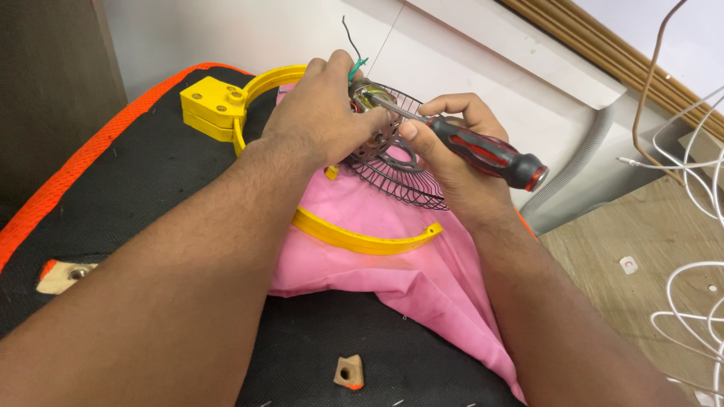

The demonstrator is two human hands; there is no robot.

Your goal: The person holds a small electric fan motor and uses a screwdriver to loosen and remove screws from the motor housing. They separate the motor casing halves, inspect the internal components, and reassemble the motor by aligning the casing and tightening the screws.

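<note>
My left hand grips a small fan motor with metal housing, set in a black wire fan grille. A green wire and a black wire stick up from the motor behind my fingers. My right hand holds a screwdriver with a red and black handle. Its metal shaft points left and its tip touches the motor. A yellow plastic ring frame with a blocky yellow bracket curves around the grille.
A pink cloth lies under the fan parts on a black mat with an orange edge. Two small wooden pieces rest on the mat. White cables and a grey corrugated hose lie on the floor at right.
</note>
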